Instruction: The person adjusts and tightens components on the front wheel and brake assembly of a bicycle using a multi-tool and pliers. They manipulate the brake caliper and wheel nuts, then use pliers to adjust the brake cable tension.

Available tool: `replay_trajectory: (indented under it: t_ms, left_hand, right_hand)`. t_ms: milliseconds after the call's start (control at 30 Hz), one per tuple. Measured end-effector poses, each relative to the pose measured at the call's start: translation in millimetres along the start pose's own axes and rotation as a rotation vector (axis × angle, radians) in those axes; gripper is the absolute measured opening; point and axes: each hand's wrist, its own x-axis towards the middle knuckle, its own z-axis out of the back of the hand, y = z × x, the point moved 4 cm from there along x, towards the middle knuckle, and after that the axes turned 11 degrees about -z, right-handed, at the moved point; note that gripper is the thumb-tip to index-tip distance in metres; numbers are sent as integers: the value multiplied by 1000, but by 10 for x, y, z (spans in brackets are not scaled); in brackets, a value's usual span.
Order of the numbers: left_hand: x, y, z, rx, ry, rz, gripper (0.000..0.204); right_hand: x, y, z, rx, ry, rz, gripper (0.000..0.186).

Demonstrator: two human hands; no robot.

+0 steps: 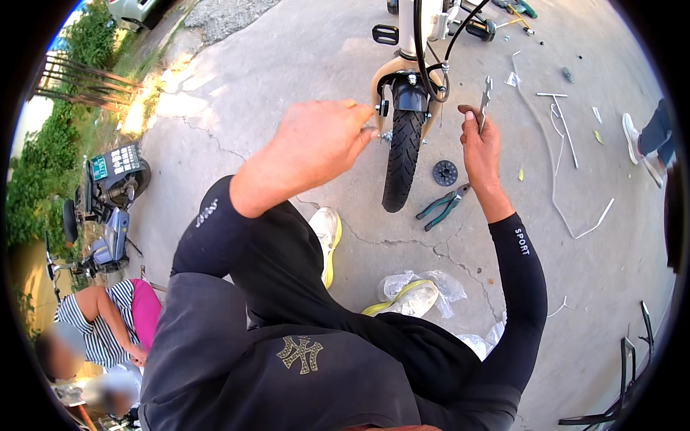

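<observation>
A bicycle's front wheel point(404, 161) with a black knobbly tyre stands ahead of me, under a beige fork point(383, 77). My left hand point(313, 147) is beside the wheel's left side, close to the axle end. Its fingers are pinched together, and whatever is between them is hidden. Right of the wheel, my right hand point(481, 147) is raised and closed round a flat silver wrench point(486, 100) that points away from me. On the ground between that hand and the tyre lie a black round disc point(445, 173) and green-handled pliers point(442, 207).
Crumpled clear plastic point(445, 291) lies by my right shoe. Thin white tubing point(557, 179) and a T-shaped metal rod point(564, 122) are on the concrete at right. Black bars point(625, 373) lie lower right. Other people and a parked motorbike point(108, 208) are around.
</observation>
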Motion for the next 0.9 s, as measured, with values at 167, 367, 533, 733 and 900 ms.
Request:
replay_trajectory:
  t_ms: [167,367,533,733,900]
  left_hand:
    - [118,736,219,-142,-88,-67,34]
    - [547,952,-398,-504,47,-74,59]
    - [922,1046,-560,-720,72,-190,83]
    - [1146,1288,-771,-902,300,-176,106]
    - [1175,1401,-1000,-1080,316,-319,88]
  right_hand:
    - [67,-70,-95,-36,-4,-116,44]
    - [-193,190,88,-65,14,-187,48]
    - [-985,456,348,-531,146,-306,36]
    - [-1428,745,-115,-633,231,-436,30]
    - [-1287,843,-699,-701,151,-377,29]
